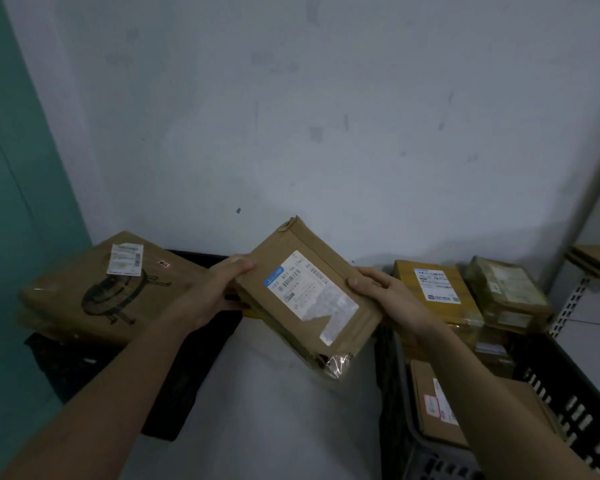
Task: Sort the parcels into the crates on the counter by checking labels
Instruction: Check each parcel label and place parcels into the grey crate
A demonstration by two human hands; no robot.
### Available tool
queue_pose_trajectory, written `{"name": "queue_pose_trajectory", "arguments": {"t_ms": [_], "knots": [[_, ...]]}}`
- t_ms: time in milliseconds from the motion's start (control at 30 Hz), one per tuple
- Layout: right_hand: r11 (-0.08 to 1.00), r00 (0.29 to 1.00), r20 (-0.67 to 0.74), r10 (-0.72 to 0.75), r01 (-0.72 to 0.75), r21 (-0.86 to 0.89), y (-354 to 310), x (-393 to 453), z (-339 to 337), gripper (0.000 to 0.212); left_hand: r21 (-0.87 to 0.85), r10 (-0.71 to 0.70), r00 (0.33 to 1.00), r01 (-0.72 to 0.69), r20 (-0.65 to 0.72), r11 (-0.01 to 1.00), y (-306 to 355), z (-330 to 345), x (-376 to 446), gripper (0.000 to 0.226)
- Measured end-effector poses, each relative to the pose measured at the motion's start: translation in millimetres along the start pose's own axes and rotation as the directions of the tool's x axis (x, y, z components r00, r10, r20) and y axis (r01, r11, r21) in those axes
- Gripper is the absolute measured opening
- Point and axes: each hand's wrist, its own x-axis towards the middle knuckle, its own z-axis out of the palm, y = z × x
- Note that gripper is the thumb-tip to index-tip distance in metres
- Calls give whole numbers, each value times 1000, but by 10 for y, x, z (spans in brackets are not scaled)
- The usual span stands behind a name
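Note:
A flat brown cardboard parcel (pixel 309 292) with a white shipping label facing up is held in the air between the two crates. My left hand (pixel 215 292) grips its left edge, thumb on top. My right hand (pixel 385 292) grips its right edge, thumb on the top face. The parcel is tilted, its far corner raised toward the wall. A black crate (pixel 174 393) stands at the left with a large brown box (pixel 108 289) lying on it. At the right, a second black crate (pixel 568 389) holds several parcels, among them a yellow one (pixel 437 292).
The white counter (pixel 274 410) runs between the crates up to a pale wall. A teal panel (pixel 14 202) borders the left side. A metal shelf upright (pixel 575 292) with a parcel on a shelf stands at the far right.

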Motion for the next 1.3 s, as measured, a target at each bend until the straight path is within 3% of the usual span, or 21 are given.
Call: {"name": "queue_pose_trajectory", "arguments": {"t_ms": [67,167,433,567,667,733,867,1000,1133,1233,1300], "knots": [[1000,995,-104,5,-3,24,76,-35,84,45,-32,4,998,-6,-60,999,-81,69,-34,42],[1000,992,-125,11,-12,-4,166,-130,154,40,-59,-25,995,19,-92,998,-209,145,-66,38],[998,959,-282,-23,7,-57,252,-488,-31,33,-103,-47,999,47,3,994,-235,464,124,43],[1000,882,-470,-27,24,-14,325,-773,-241,31,-170,-21,998,31,59,985,-236,881,275,53],[997,752,-657,57,-2,83,417,-1021,-396,22,-247,11,991,22,132,969,-307,1242,363,57],[992,654,-751,91,2,123,469,-1213,-524,20,-193,27,979,12,200,981,-395,1511,349,41],[989,509,-853,114,24,147,470,-1563,-862,27,65,3,953,-24,302,998,-671,2103,207,51],[994,400,-911,105,-50,93,453,-1764,-1306,25,348,76,909,-234,410,908,-846,2589,128,49],[945,355,-935,-2,-306,-118,431,-1919,-1881,26,515,169,878,-408,448,754,-972,3036,140,45],[802,382,-924,-34,-541,-253,406,-1989,-2301,40,625,177,878,-445,444,641,-1082,3356,187,46],[743,411,-911,-25,-602,-292,459,-1973,-2493,41,702,123,885,-434,448,565,-1200,3544,219,47]]}}
